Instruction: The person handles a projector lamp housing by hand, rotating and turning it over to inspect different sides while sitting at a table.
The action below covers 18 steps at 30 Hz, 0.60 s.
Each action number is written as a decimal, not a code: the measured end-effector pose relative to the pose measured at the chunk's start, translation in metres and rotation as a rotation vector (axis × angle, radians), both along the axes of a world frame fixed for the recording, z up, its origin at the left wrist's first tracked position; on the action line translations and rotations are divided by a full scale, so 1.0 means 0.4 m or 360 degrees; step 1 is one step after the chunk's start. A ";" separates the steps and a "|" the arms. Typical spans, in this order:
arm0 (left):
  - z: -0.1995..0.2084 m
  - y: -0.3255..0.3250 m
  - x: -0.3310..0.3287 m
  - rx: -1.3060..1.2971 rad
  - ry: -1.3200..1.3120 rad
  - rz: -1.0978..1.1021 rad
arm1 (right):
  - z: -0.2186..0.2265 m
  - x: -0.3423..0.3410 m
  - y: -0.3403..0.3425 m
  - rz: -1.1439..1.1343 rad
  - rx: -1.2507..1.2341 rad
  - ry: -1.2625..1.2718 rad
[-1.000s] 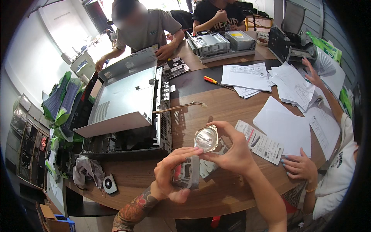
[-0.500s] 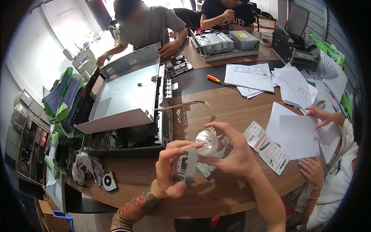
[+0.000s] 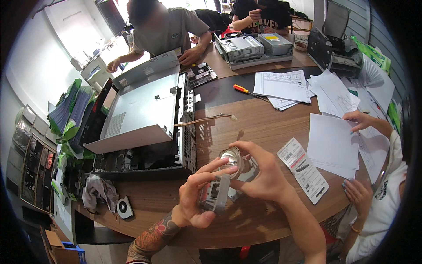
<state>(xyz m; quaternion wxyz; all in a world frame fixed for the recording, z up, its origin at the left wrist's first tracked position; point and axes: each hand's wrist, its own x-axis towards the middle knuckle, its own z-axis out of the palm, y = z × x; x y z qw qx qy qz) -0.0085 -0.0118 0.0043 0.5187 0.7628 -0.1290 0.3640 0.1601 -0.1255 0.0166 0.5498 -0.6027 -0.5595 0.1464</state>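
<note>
My left hand [image 3: 191, 198] is closed around a small grey plastic housing [image 3: 221, 193], its thumb below and fingers above. The left fingertips also reach over the rim of a round, shiny reflector lamp [image 3: 228, 157]. My right hand [image 3: 266, 171] grips this lamp from the right, fingers curled about its outer edge. Lamp and housing are close together above the near edge of the table; whether they touch, I cannot tell. Behind and below the hands, a greyish piece [image 3: 235, 195] is mostly hidden.
An opened device chassis [image 3: 189, 147] with its metal cover [image 3: 145, 108] raised takes up the left. Nearby lie a grey cloth [image 3: 99, 191] and small fan [image 3: 124, 207]. A screwdriver [image 3: 242, 89], papers [image 3: 281, 86] and blister card [image 3: 302, 169] lie rightward. Co-workers sit across and at right.
The lamp has tilted, its bright face turning upward, and the housing has shifted right, closer beneath it. At right, a co-worker's white sheets now lie more squarely stacked.
</note>
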 end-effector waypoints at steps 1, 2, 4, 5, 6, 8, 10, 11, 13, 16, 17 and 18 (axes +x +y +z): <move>0.001 0.000 0.001 -0.0028 -0.0010 -0.0023 | 0.001 -0.001 0.000 0.0003 0.0005 0.0006; 0.002 0.000 0.000 -0.0027 -0.0008 -0.0026 | -0.001 0.000 0.000 0.0000 0.0007 0.0008; 0.003 -0.003 -0.003 0.0002 0.0036 0.0014 | -0.004 0.001 0.000 0.0001 0.0099 -0.0100; 0.003 -0.006 -0.005 0.0003 0.0037 0.0012 | -0.004 0.000 -0.001 -0.0001 0.0100 -0.0099; 0.004 -0.009 -0.006 -0.0012 0.0050 0.0026 | -0.001 -0.001 -0.001 -0.0025 0.0111 -0.0136; 0.008 -0.007 -0.005 -0.0028 0.0063 0.0042 | 0.001 -0.003 -0.002 -0.0048 0.0122 -0.0173; 0.013 0.003 -0.002 0.0226 0.0094 0.0049 | 0.000 -0.002 -0.003 -0.0109 0.0127 -0.0226; 0.015 0.000 -0.004 0.0224 0.0095 0.0049 | 0.000 -0.004 -0.004 -0.0108 0.0125 -0.0225; 0.019 -0.006 -0.006 0.0190 0.0199 0.0071 | 0.001 -0.005 -0.005 -0.0136 0.0119 -0.0197; 0.016 -0.008 -0.006 0.0145 0.0218 0.0067 | -0.003 -0.006 -0.002 -0.0162 0.0080 -0.0172; 0.013 -0.008 -0.004 0.0143 0.0216 0.0072 | -0.006 -0.006 0.000 -0.0157 0.0079 -0.0174; 0.008 -0.007 -0.002 0.0139 0.0178 0.0098 | -0.008 -0.007 0.004 -0.0157 0.0092 -0.0141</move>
